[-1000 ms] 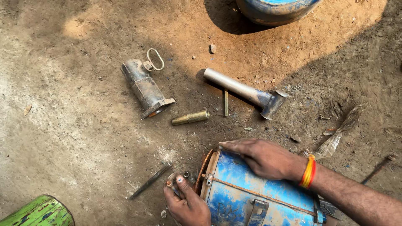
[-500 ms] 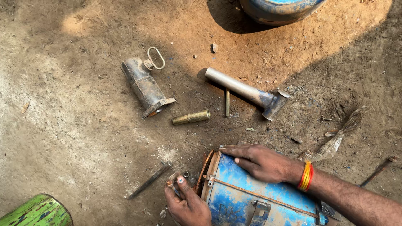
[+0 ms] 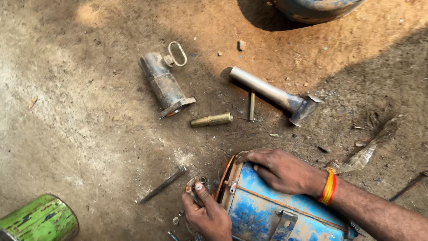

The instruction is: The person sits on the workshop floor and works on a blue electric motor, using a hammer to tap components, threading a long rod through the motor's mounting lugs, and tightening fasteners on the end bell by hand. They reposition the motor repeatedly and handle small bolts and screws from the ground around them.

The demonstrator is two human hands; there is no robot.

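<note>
1. Bare dirt ground (image 3: pixel 80 116) outdoors, half sun and half shade, with loose parts laid out across the middle of the frame, probably so they stay in easy reach.
2. Lower right: a blue rusty drum (image 3: pixel 272 209) lies on its side, open end facing left.
3. Right hand (image 3: pixel 285 172) lies flat on top of the drum, fingers together and curled over the rim, looks like it's just pinning it so it can't roll.
4. Left hand (image 3: pixel 207 214) is at the drum's open end, fingers pinched on some small metal bit; can't tell what it is.
5. Centre: a grey cylinder (image 3: pixel 162 85) with a wire loop, a brass pin (image 3: pixel 212 119), and a steel tube (image 3: pixel 272 93) with a flared foot.
6. A thin rod (image 3: pixel 162 184) lies just left of the left hand, and a green can (image 3: pixel 40 221) sits at lower left.
</note>
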